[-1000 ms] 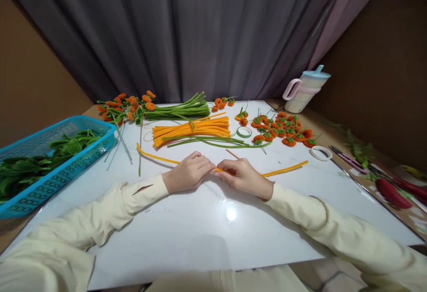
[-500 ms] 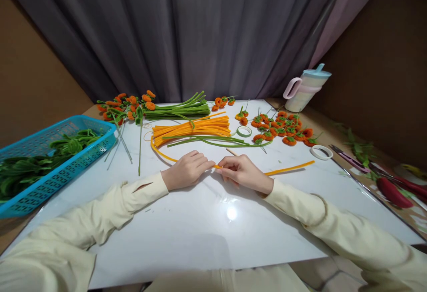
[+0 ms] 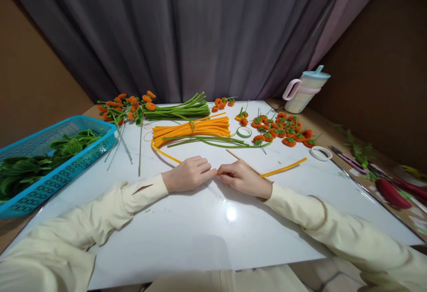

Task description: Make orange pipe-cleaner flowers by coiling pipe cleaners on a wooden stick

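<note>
My left hand (image 3: 191, 174) and my right hand (image 3: 245, 178) meet over the middle of the table, fingertips nearly touching. Both are closed in a pinch on an orange pipe cleaner (image 3: 283, 168). One length of it runs out behind my left hand toward the bundle, and its free end sticks out to the right past my right hand. Between the fingertips only a speck of orange shows. A thin wooden stick (image 3: 245, 162) slants behind my right hand; whether the fingers touch it I cannot tell. Beyond lies a bundle of orange pipe cleaners (image 3: 196, 127), with loose green ones (image 3: 220, 142) before it.
A blue basket (image 3: 110, 134) of green leaf pieces stands left. At the back lie green pipe cleaners (image 3: 180, 110) and orange flowers (image 3: 133, 102). Right are flower heads (image 3: 288, 127), tape rolls (image 3: 244, 132), scissors (image 3: 350, 158), red-handled pliers (image 3: 393, 193) and a tumbler (image 3: 302, 92).
The pipe cleaner's right end has shifted left and tilts up more. More of the wooden stick shows behind my right hand. My fingertips have come closer together.
</note>
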The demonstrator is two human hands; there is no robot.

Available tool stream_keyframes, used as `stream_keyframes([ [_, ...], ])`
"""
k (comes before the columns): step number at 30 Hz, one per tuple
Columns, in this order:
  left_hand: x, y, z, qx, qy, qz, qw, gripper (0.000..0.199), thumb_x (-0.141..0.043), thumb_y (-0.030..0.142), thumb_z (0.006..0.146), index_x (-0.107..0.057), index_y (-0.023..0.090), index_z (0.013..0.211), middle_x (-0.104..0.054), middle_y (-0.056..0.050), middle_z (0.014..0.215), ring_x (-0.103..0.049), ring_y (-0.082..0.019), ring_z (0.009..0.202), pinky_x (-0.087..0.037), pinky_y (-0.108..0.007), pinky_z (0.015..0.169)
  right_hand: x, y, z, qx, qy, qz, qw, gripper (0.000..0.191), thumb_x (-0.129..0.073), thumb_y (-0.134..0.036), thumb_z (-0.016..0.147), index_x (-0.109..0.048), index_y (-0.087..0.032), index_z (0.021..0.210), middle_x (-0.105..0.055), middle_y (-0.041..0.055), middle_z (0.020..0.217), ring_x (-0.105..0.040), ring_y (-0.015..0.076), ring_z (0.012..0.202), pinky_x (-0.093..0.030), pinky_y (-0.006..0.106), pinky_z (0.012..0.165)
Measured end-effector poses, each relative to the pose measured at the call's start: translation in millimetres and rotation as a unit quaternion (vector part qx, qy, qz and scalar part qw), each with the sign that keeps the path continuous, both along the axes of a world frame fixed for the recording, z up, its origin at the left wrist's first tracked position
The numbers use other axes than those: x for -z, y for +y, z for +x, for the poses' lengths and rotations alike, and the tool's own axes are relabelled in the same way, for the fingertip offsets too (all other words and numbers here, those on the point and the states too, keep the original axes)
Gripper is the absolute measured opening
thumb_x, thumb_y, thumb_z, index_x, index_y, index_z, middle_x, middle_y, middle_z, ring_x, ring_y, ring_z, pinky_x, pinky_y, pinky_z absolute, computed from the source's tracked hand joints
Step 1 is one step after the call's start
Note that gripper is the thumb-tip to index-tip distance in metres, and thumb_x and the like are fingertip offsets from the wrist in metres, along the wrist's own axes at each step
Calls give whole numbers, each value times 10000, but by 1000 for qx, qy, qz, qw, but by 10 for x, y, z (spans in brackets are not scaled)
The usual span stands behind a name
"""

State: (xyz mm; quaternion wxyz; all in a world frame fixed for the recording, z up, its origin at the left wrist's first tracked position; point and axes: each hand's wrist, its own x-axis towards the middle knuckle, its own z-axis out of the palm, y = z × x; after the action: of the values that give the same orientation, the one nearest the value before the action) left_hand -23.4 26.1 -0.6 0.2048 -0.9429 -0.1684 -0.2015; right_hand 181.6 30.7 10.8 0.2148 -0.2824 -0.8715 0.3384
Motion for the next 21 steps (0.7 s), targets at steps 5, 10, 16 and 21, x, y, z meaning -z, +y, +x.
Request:
stream_keyframes([
  [5,-5,-26,5,-19,22,-47,998,159,-354,112,857,-493,115,933,-541,-63,701,-487,-187,667,-379,-306,606,49,-16,-8,41,-31,84,995,154,-469,-141,807,-570,-144,691,-535,-10,532,-409,78,462,-312,192,493],
  [10,-21,-40,20,-66,63,-36,995,177,-349,192,916,-511,120,917,-538,-57,712,-484,-192,682,-358,-331,618,105,-39,4,47,-77,184,979,161,-441,-127,829,-522,-150,692,-540,5,578,-439,93,493,-291,210,509],
  [16,-9,-11,13,-54,70,-10,996,179,-354,104,876,-531,112,846,-545,-65,726,-468,-188,687,-365,-321,649,132,-42,15,26,-201,354,913,226,-360,-170,921,-534,-131,780,-564,27,646,-490,109,522,-225,257,501],
  [21,-13,-42,29,-48,73,2,996,153,-389,91,818,-532,113,770,-532,-69,694,-459,-195,658,-368,-329,627,138,-45,17,-17,-272,458,846,175,-379,-99,901,-553,-86,891,-579,53,673,-531,139,542,-235,279,466],
])
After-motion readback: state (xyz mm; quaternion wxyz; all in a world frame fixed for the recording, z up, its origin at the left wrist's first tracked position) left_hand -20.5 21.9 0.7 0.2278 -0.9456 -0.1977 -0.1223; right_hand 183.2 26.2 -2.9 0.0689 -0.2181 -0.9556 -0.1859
